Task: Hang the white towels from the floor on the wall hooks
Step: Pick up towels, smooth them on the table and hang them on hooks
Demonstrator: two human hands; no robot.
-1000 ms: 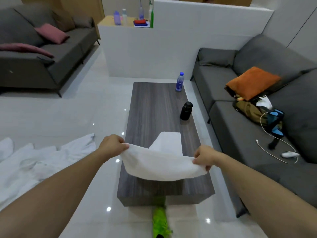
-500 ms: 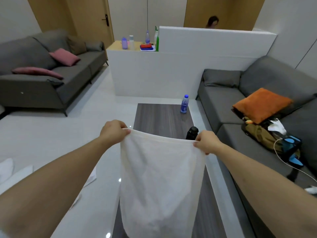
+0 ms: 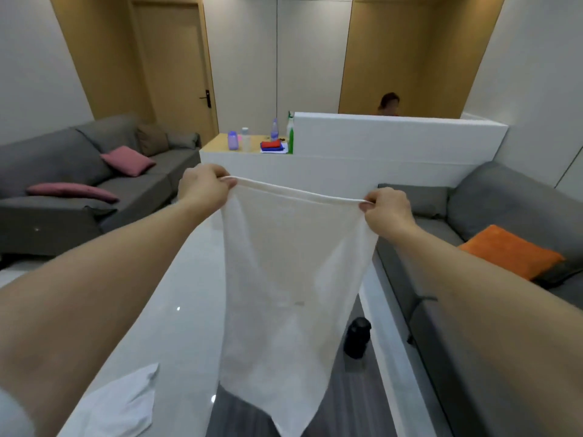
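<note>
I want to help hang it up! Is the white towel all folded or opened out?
Opened out. Both hands, left and right, pinch the top corners of the white towel, and it hangs down flat.

We see a towel (image 3: pixel 290 279) of thin, matt white cloth, slightly see-through where it hangs. The floor (image 3: pixel 176 310) is glossy pale tile that mirrors small lights. The table (image 3: pixel 233 417) shows dark wood grain. Both sofas (image 3: pixel 63 171) wear matt grey fabric, as do the soft pink cushions (image 3: pixel 127 159) and the orange one (image 3: pixel 511 252). The door (image 3: pixel 170 64) looks like smooth light wood.
</note>
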